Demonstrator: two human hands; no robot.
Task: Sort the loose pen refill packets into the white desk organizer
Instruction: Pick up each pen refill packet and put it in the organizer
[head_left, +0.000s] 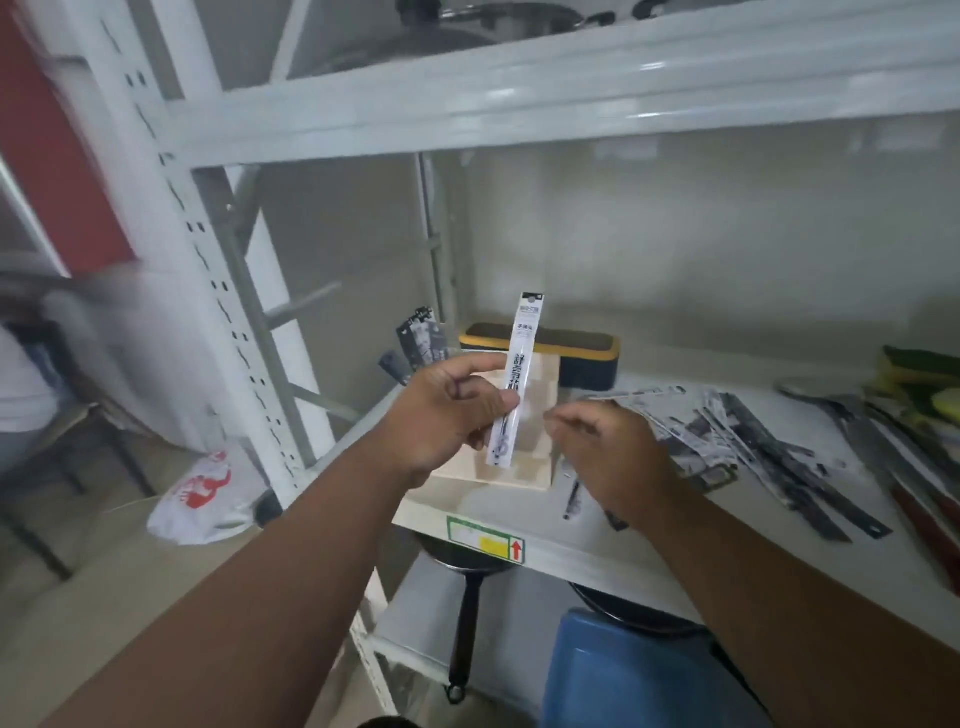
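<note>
I see one pen refill packet (514, 379) standing nearly upright, pinched between the thumb and curled fingers of my left hand (447, 415) just above the pale desk organizer (519, 467); its black print is too blurred to read. My right hand (608, 452) hovers just right of it, fingers loosely curled and holding nothing. More loose packets (727, 441) lie scattered on the shelf (675, 551) to the right, and a green-edged label with a red arrow (485, 543) sits on its near edge.

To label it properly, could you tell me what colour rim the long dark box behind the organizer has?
Yellow, on the long dark box; head view shows it best.
</note>
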